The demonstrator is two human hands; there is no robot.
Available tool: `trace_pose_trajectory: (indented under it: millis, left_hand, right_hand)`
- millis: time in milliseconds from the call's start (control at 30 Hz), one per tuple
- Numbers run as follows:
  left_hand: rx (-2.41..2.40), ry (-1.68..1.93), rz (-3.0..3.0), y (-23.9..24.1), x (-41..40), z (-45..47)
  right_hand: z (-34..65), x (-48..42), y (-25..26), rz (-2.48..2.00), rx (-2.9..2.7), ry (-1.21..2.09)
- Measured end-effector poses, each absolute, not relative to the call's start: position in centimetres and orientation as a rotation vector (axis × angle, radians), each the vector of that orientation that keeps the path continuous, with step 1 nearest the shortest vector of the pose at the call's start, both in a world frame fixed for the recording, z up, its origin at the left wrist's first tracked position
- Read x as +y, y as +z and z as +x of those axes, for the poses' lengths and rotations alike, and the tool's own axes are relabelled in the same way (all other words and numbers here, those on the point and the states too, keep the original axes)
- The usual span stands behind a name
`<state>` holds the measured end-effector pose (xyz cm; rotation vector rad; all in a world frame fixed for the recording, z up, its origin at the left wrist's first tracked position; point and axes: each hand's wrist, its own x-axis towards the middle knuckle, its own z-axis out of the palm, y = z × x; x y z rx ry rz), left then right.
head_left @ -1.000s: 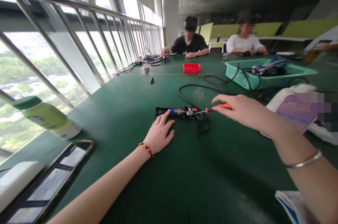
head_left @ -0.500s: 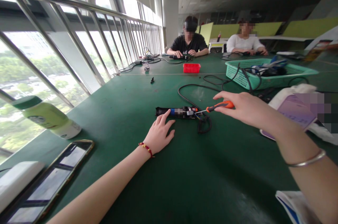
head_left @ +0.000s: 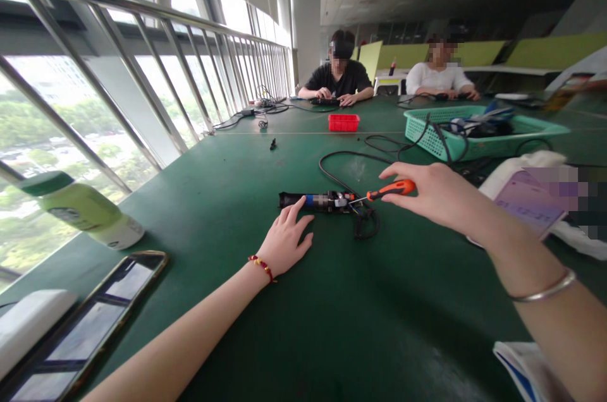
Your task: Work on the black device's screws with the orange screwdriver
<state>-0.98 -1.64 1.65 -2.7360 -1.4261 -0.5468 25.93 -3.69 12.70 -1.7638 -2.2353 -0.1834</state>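
A slim black and blue cylindrical device [head_left: 317, 201] with exposed parts lies on the green table [head_left: 303, 301], its black cable [head_left: 346, 162] looping away behind it. My left hand [head_left: 286, 241] rests flat beside it, fingers spread, fingertips touching its near side. My right hand [head_left: 429, 193] pinches an orange-handled screwdriver [head_left: 391, 189], whose thin tip sits at the device's right end.
A phone [head_left: 95, 320] and a green-capped bottle [head_left: 80, 209] lie at the left edge by the window railing. A red tray [head_left: 344, 122] and a teal basket [head_left: 478, 130] of cables stand further back. Two people sit working at the far end. A purple phone [head_left: 531, 203] lies right.
My right hand has shifted slightly, tilting the screwdriver handle upward. The left hand and the device have stayed put. The far person in black drew both hands together.
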Motion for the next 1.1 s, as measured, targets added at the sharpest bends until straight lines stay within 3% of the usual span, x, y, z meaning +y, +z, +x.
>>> trace_pose_trajectory:
  millis: [233, 500, 700, 967, 1100]
  left_hand:
    - [-1.434, -0.535, -2.731, 1.7, -1.7, -1.0]
    - [-1.422, -0.564, -2.730, 1.6, -1.6, -0.9]
    - [-1.410, -0.559, -2.728, 1.6, -1.6, -0.9]
    - [-1.416, -0.589, -2.719, 1.5, -1.6, -1.0]
    - [-1.422, -0.587, -2.724, 1.5, -1.6, -1.0]
  right_hand:
    - [25.3, -4.1, 13.0, -1.916, -2.227, 0.048]
    - [26.0, -3.8, 12.7, -1.789, -2.236, -0.215]
    - [25.7, -4.0, 12.8, -1.884, -2.292, 0.057]
    - [25.7, -3.8, 12.3, -1.745, -2.339, -0.141]
    - [25.0, -3.9, 12.3, -1.758, -2.328, -0.089]
